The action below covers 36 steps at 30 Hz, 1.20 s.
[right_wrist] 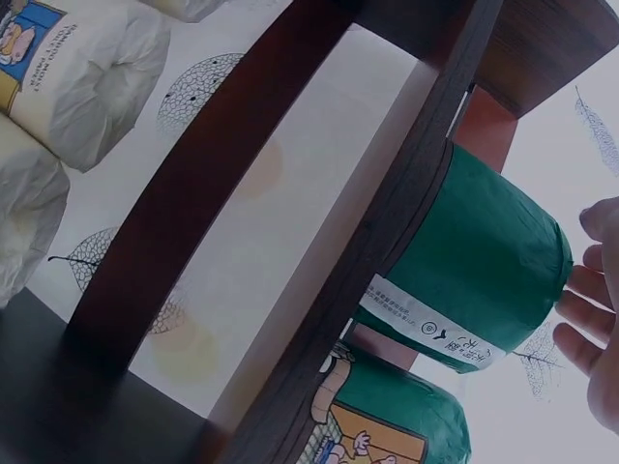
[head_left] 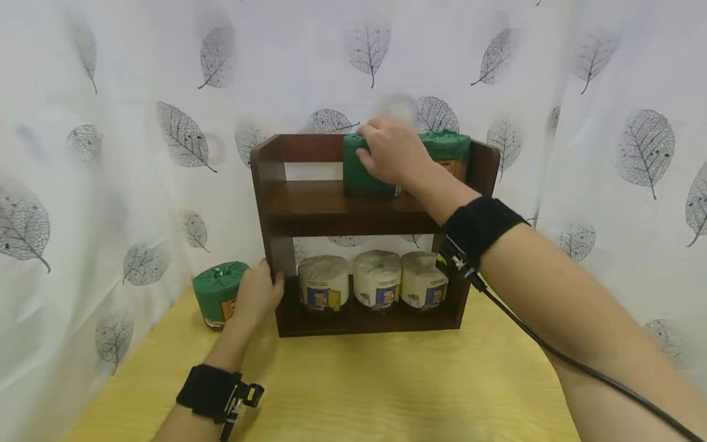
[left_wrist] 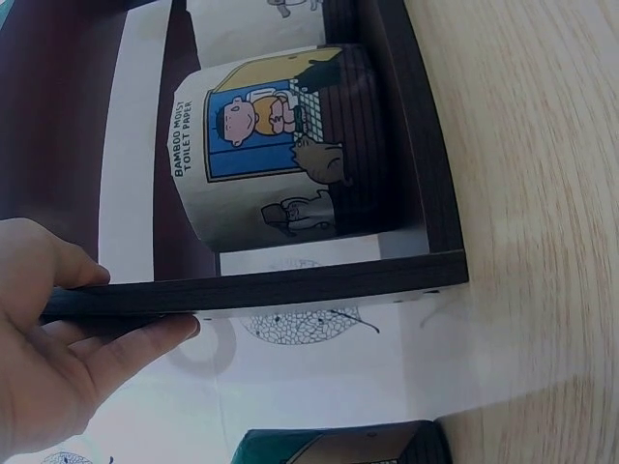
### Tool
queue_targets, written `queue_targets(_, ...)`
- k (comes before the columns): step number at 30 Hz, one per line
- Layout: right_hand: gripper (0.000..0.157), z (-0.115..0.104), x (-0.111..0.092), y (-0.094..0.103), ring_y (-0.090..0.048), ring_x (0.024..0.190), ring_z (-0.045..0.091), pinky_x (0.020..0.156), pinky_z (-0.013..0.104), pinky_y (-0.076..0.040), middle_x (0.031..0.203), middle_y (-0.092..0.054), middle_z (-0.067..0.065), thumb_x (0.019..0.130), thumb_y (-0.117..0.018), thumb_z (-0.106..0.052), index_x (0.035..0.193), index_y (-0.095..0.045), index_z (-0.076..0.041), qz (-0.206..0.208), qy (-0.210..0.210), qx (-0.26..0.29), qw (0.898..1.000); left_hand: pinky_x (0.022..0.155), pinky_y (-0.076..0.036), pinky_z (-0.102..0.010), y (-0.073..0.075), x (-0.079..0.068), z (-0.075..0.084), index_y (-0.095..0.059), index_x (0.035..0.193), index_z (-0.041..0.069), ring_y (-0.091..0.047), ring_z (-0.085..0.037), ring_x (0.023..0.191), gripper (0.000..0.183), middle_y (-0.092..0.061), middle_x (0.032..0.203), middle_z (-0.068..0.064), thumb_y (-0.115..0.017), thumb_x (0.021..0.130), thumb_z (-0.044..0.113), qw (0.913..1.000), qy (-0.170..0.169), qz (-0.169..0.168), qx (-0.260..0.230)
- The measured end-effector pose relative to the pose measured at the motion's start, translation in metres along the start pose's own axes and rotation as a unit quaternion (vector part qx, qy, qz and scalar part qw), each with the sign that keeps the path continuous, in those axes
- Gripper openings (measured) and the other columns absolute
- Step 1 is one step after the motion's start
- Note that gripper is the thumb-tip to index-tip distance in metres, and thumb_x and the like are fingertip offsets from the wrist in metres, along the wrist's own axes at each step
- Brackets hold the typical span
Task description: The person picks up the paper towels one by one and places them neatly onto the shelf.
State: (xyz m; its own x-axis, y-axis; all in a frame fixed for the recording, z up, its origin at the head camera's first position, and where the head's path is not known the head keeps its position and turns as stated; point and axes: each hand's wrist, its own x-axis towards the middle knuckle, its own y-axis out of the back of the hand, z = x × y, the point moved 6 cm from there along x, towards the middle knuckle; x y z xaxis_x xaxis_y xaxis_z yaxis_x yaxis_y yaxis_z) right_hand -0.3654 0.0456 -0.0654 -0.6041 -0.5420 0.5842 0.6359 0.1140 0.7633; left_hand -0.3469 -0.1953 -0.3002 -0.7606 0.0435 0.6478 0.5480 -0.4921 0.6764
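In the head view, the right hand (head_left: 394, 150) partly hides a green roll (head_left: 363, 177) on the upper shelf (head_left: 309, 197).

Both hands (head_left: 393, 150) (head_left: 256, 291) apart, right higher.

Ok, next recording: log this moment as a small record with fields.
left hand: grips the left side panel of the rack
right hand: at the top of a green roll; contact unclear
upper shelf: that roll, another green roll to its right
lower shelf: three white rolls in a row
table: third green roll, left of the rack
backdrop: leaf-print curtain
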Motion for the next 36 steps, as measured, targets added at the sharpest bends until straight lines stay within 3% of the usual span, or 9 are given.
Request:
queue_targets(8, 0.043, -0.002, 0.012, -0.003, -0.051, 0.108, 0.028, 0.091, 0.042, -0.042, 0.115, -0.058, 0.013, 0.097, -0.039, -0.035, 0.121, -0.054, -0.003, 0.007, 0.019, -0.046, 0.999, 0.055, -0.051, -0.049, -0.001, -0.001, -0.001, -0.053, 0.088, -0.008, -0.061, -0.041, 0.070, 0.023, -0.061, 0.076, -0.028, -0.057, 0.085, 0.015, 1.0000, 0.006, 0.001, -0.002)
queue_targets(13, 0.046, 0.000, 0.019, -0.008, -0.050, 0.100, 0.029, 0.087, 0.043, -0.043, 0.108, -0.058, 0.013, 0.099, -0.033, -0.039, 0.116, -0.055, -0.003, -0.012, 0.007, -0.053, 0.998, 0.053, -0.050, -0.048, 0.001, -0.002, 0.001, -0.052, 0.085, -0.007, -0.061, -0.040, 0.067, 0.022, -0.060, 0.073, -0.027, -0.058, 0.084, 0.015, 0.9999, 0.006, 0.007, 0.003)
queue_targets(18, 0.045, 0.003, 0.026, -0.010, -0.045, 0.099, 0.030, 0.087, 0.043, -0.040, 0.114, -0.056, 0.012, 0.100, -0.030, -0.038, 0.123, -0.052, -0.007, -0.034, -0.007, -0.064, 0.997, 0.054, -0.050, -0.048, 0.002, 0.000, 0.000, -0.052, 0.085, -0.006, -0.061, -0.040, 0.066, 0.022, -0.060, 0.073, -0.027, -0.058, 0.084, 0.015, 1.0000, 0.003, 0.006, 0.005)
queue_targets(21, 0.043, 0.006, 0.029, -0.005, -0.045, 0.104, 0.030, 0.088, 0.044, -0.040, 0.119, -0.055, 0.012, 0.099, -0.033, -0.037, 0.126, -0.050, -0.009, -0.013, -0.021, -0.048, 0.999, 0.053, -0.050, -0.048, 0.002, 0.001, -0.001, -0.052, 0.086, -0.006, -0.061, -0.039, 0.066, 0.022, -0.060, 0.073, -0.027, -0.058, 0.084, 0.014, 1.0000, 0.003, 0.004, 0.005)
queue_targets(25, 0.037, 0.005, 0.032, 0.000, -0.045, 0.098, 0.029, 0.083, 0.043, -0.041, 0.110, -0.059, 0.009, 0.098, -0.036, -0.037, 0.116, -0.056, -0.012, 0.002, -0.038, -0.042, 0.998, 0.052, -0.049, -0.049, 0.006, 0.002, -0.001, -0.052, 0.087, -0.007, -0.060, -0.041, 0.065, 0.021, -0.060, 0.072, -0.028, -0.059, 0.083, 0.013, 0.9999, -0.005, 0.010, 0.010)
queue_targets(30, 0.027, 0.006, 0.033, -0.009, -0.037, 0.092, 0.029, 0.083, 0.044, -0.035, 0.094, -0.057, 0.002, 0.098, -0.037, -0.035, 0.101, -0.055, -0.016, -0.055, -0.079, -0.004, 0.995, 0.052, -0.049, -0.050, 0.009, 0.002, -0.002, -0.052, 0.086, -0.007, -0.060, -0.042, 0.065, 0.022, -0.059, 0.071, -0.029, -0.061, 0.083, 0.012, 0.9997, -0.003, 0.018, 0.015)
queue_targets(36, 0.022, 0.017, 0.026, -0.019, -0.031, 0.100, 0.030, 0.087, 0.047, -0.028, 0.098, -0.052, 0.003, 0.098, -0.037, -0.038, 0.103, -0.049, -0.019, -0.092, -0.145, 0.058, 0.983, 0.053, -0.050, -0.048, 0.003, 0.000, 0.001, -0.052, 0.087, -0.007, -0.061, -0.040, 0.066, 0.022, -0.060, 0.072, -0.028, -0.059, 0.084, 0.013, 0.9999, -0.006, 0.003, 0.012)
